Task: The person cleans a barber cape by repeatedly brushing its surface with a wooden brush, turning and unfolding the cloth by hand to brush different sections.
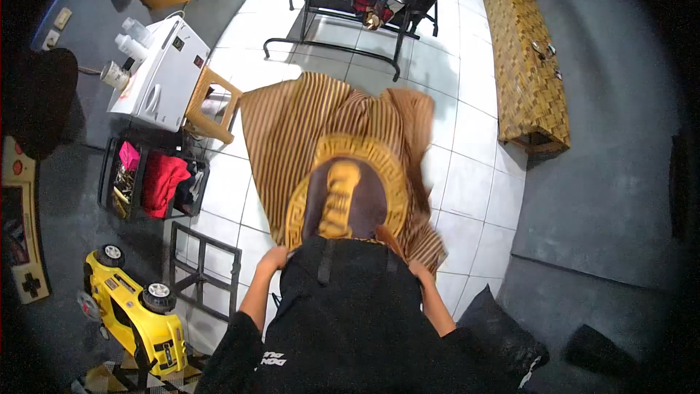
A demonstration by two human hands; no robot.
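Over the white tiled floor (474, 175), striped brown cloth (292, 131) spreads wide, partly blurred, ringed key-pattern print facing up. Left hand (273, 257) closed on its near left edge; right hand (419, 270) clamped at near right edge. Black-framed chair (332, 0) beyond; yellow toy car (135, 314) lies well left.
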